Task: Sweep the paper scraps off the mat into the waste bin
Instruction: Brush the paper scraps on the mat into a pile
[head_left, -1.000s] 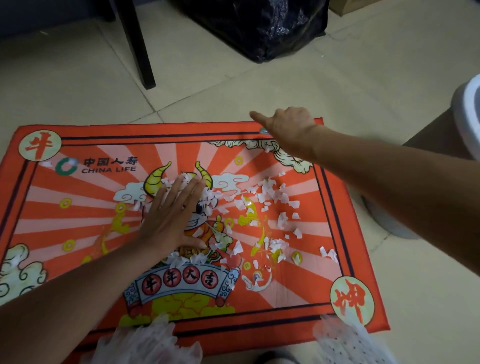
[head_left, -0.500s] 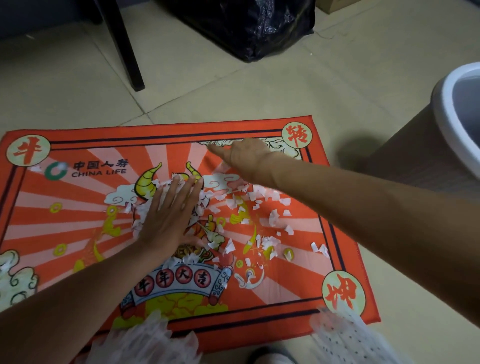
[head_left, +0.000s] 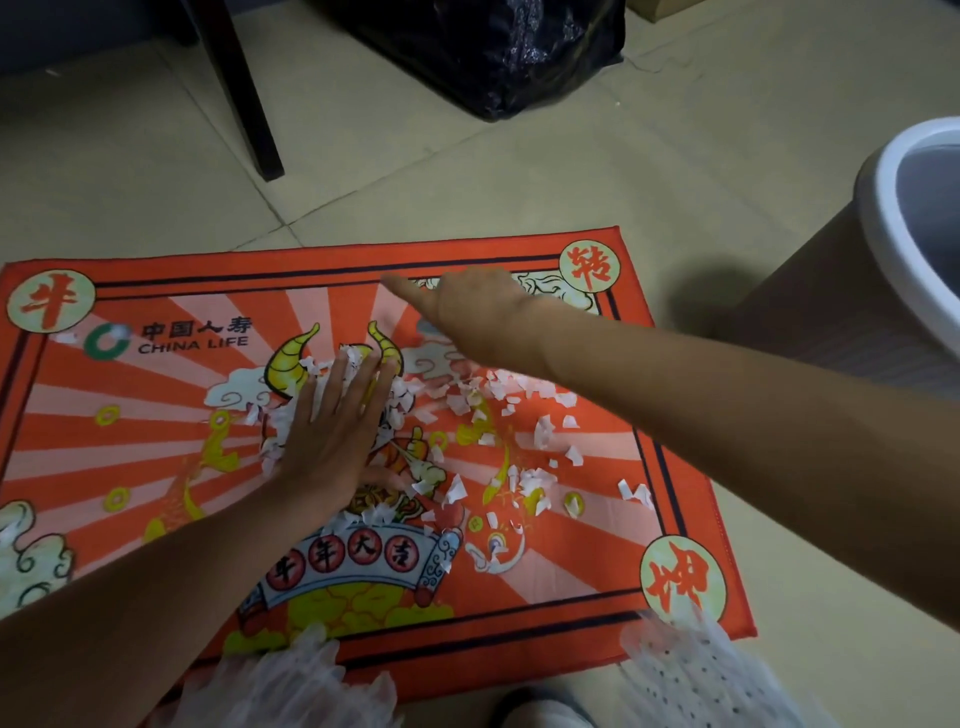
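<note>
Beige tiled floor (head_left: 519, 171) carries an orange printed mat (head_left: 130, 441), lying flat. A waste bin (head_left: 893, 244) with a pale rim stands on the floor just beside the mat's far right corner. A black plastic bag (head_left: 493, 47) and a dark furniture leg (head_left: 244, 98) lie beyond the mat, well apart from it.

Left hand (head_left: 332, 431) rests palm-down near the mat's centre, fingers together and flat, with scraps bunched against them. Right hand (head_left: 478, 312) reaches across toward the far edge, index finger extended; whether its other fingers are curled cannot be told.

White paper scraps (head_left: 519, 410) lie scattered from the centre toward the right border, with two strays (head_left: 636, 492) near that border.

Judgement: gathering is under way; nothing appears to have reached the bin. The step goes best with both hands held flat and low as opposed blades, drawing scraps into one tight heap before moving it toward the bin. Slow strokes should keep light pieces from flicking onto the floor.
</note>
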